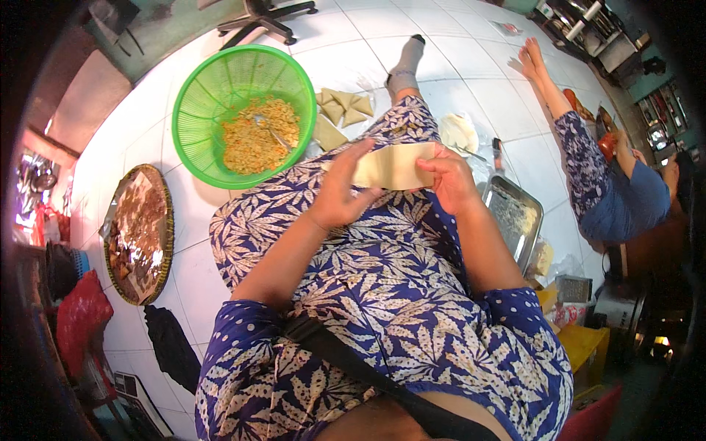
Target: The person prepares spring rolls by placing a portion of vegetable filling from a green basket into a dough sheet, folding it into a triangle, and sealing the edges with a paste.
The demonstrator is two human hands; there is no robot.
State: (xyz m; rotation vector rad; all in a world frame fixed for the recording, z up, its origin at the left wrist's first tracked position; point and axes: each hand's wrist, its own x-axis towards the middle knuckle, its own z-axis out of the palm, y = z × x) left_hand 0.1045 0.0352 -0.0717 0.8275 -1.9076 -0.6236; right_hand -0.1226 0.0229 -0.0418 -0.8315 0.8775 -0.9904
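Over my lap, a pale strip of dough wrapper [392, 166] is stretched between my hands. My right hand [449, 176] pinches its right end between thumb and fingers. My left hand [346, 187] is spread at its left end, thumb below and fingers behind; whether it grips the strip is hard to see. Ahead to the left, a green plastic basket [185, 138] holds an orange-yellow shredded filling [251, 138] with a metal spoon [273, 134] in it. Folded triangular pastries [345, 105] lie beside the basket, close to a flat stack of wrappers [329, 134].
To my right are a metal tray [510, 218] with pale residue, a knife [497, 154], a box grater [573, 288] and a round pale piece [459, 132] on plastic. A woven tray [170, 237] stands at left. Another person [623, 204] sits at far right.
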